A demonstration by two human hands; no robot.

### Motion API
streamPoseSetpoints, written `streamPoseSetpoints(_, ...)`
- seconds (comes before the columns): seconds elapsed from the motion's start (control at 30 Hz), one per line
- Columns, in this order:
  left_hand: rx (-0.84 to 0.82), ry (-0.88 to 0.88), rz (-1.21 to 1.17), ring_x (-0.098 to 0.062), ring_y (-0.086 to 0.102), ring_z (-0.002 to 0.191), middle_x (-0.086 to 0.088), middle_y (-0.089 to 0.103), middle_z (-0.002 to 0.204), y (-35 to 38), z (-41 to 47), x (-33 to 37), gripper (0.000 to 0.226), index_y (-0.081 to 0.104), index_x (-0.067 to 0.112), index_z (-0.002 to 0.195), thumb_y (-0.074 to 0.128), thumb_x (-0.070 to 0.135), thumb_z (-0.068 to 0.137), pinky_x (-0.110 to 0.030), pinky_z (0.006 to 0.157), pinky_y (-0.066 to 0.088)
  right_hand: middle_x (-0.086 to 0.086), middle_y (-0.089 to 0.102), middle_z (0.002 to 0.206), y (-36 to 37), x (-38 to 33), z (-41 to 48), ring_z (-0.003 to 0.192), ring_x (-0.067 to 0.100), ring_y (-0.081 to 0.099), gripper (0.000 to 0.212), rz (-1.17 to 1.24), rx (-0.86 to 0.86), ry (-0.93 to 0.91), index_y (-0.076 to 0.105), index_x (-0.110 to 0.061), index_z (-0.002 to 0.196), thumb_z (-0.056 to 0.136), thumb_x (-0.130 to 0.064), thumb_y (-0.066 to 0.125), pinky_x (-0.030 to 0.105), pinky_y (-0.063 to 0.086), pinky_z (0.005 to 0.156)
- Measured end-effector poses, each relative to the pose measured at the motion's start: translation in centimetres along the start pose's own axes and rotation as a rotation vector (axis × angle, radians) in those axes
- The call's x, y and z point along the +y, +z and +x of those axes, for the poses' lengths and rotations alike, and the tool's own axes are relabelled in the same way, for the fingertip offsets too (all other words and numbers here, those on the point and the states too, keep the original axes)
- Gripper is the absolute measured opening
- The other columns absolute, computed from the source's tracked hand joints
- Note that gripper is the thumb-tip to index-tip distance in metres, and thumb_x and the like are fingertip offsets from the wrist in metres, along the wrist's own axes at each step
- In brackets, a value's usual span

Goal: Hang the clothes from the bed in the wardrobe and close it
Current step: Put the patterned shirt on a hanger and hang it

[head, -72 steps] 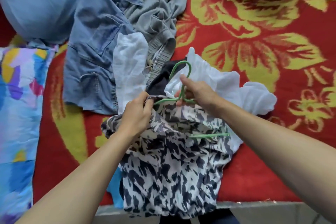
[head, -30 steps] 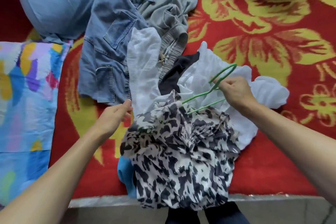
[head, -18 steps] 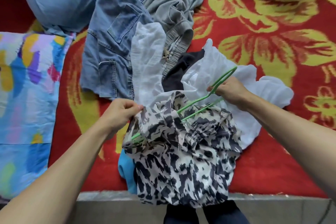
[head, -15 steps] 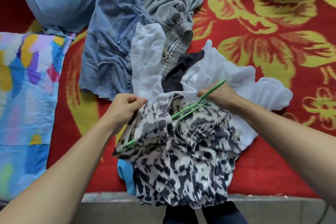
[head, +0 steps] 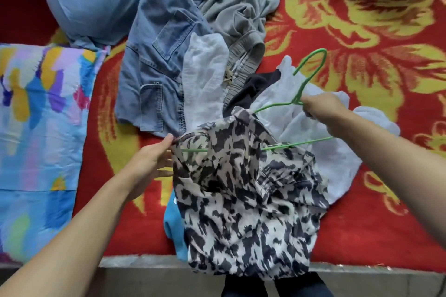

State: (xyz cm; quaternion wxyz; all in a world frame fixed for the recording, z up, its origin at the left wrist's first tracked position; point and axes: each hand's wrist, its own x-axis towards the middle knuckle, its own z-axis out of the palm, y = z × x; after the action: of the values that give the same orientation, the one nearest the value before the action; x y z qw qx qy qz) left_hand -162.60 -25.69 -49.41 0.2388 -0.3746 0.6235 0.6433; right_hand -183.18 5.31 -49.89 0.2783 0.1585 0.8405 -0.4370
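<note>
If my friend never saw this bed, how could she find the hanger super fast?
Find the red bed cover with big yellow flowers, then the black-and-white blotchy top at its near edge. The hanger is the thin wire frame poking through that top, its neck held by the right hand. Its neighbours are all soft cloth; it alone is stiff and bright green.
</note>
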Motion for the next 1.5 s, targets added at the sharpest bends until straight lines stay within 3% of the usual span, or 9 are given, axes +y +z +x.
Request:
streamPoseSetpoints(0.2,0.056,0.205,-0.159,-0.014,0.062,0.061,-0.007,0.068,0.070,1.3,-0.2,1.1,0.009,0.070,0.009,0.071,0.065,0.016,0.075,-0.023,0.061,0.053,-0.007,0.030,0.035,-2.4,-0.3,0.2,0.037,0.009,0.020,0.029,-0.131,-0.114,0.039,0.042,-0.012,0.060,0.083,-0.015,0.060,0.027,0.020,0.047)
streamPoseSetpoints(0.37,0.177,0.201,-0.011,-0.009,0.060,0.052,0.000,0.066,0.059,0.5,0.9,0.8,0.013,0.067,0.005,0.072,0.064,0.002,0.085,-0.021,0.055,0.050,-0.006,0.026,0.038,-3.0,-1.4,-0.7,0.043,0.012,0.018,0.043,-0.257,-0.144,-0.002,0.031,-0.015,0.047,0.080,-0.008,0.059,0.030,0.016,0.051)
streamPoseSetpoints(0.47,0.173,0.207,0.109,-0.002,0.058,0.050,0.002,0.068,0.061,0.7,1.6,1.3,0.009,0.069,0.005,0.078,0.066,0.007,0.086,-0.014,0.050,0.044,-0.009,0.029,0.037,-0.1,-2.6,-2.5,0.045,0.011,0.019,0.030,-0.302,-0.219,-0.070,0.032,-0.016,0.049,0.062,-0.015,0.058,0.024,0.017,0.042)
streamPoseSetpoints(0.7,0.242,0.089,0.292,-0.024,0.060,0.085,-0.010,0.068,0.088,-1.4,1.4,0.7,0.030,0.068,0.016,0.084,0.047,0.029,0.099,-0.031,0.071,0.044,-0.002,0.046,0.045,7.6,-1.1,-3.2,0.038,0.009,0.037,0.057,-0.355,-0.356,-0.215,0.049,-0.013,0.044,0.091,-0.045,0.058,0.027,0.031,0.052)
streamPoseSetpoints(0.97,0.110,0.302,0.278,-0.011,0.054,0.114,0.005,0.063,0.116,3.2,0.4,-0.8,0.044,0.063,0.034,0.111,0.040,0.056,0.081,-0.035,0.103,0.037,0.008,0.060,0.058,10.8,-1.3,-5.0,0.051,0.017,0.053,0.024,-0.211,-0.599,-0.067,0.060,-0.004,0.072,0.094,-0.010,0.053,0.025,0.042,0.049)
streamPoseSetpoints(1.1,0.154,0.362,0.522,-0.007,0.061,0.097,0.015,0.068,0.098,3.9,0.3,-1.4,0.047,0.068,0.041,0.099,0.056,0.071,0.066,-0.035,0.087,0.046,0.010,0.071,0.089,10.5,0.1,-3.8,0.067,0.019,0.064,0.010,-0.077,-0.555,0.003,0.062,-0.011,0.086,0.094,-0.008,0.057,0.023,0.043,0.050)
streamPoseSetpoints(1.23,0.359,0.436,0.622,-0.014,0.032,0.045,0.008,0.032,0.044,3.7,0.2,-2.3,0.074,0.039,0.012,0.043,0.055,0.082,0.062,-0.035,0.052,0.029,-0.002,0.068,0.096,8.6,2.7,-2.1,0.084,0.019,0.063,0.019,-0.630,-0.391,-0.128,0.065,-0.024,0.084,0.070,-0.023,0.078,0.035,0.055,0.080)
streamPoseSetpoints(1.4,0.386,0.415,0.643,-0.017,0.054,0.047,0.002,0.054,0.043,2.7,0.6,-3.3,0.072,0.055,0.010,0.043,0.056,0.075,0.074,-0.038,0.050,0.042,-0.009,0.069,0.083,8.9,5.7,-2.6,0.084,0.017,0.063,0.009,-0.836,-0.508,-0.227,0.071,-0.027,0.078,0.077,-0.036,0.074,0.031,0.054,0.078)
streamPoseSetpoints(1.5,0.388,0.443,0.654,-0.009,0.056,0.052,0.012,0.061,0.048,2.6,0.2,-2.9,0.047,0.063,0.022,0.050,0.056,0.059,0.079,-0.034,0.055,0.042,-0.009,0.070,0.084,8.6,6.8,-3.1,0.081,0.015,0.063,0.010,-0.681,-0.319,-0.376,0.073,-0.026,0.085,0.083,-0.033,0.066,0.034,0.053,0.072)
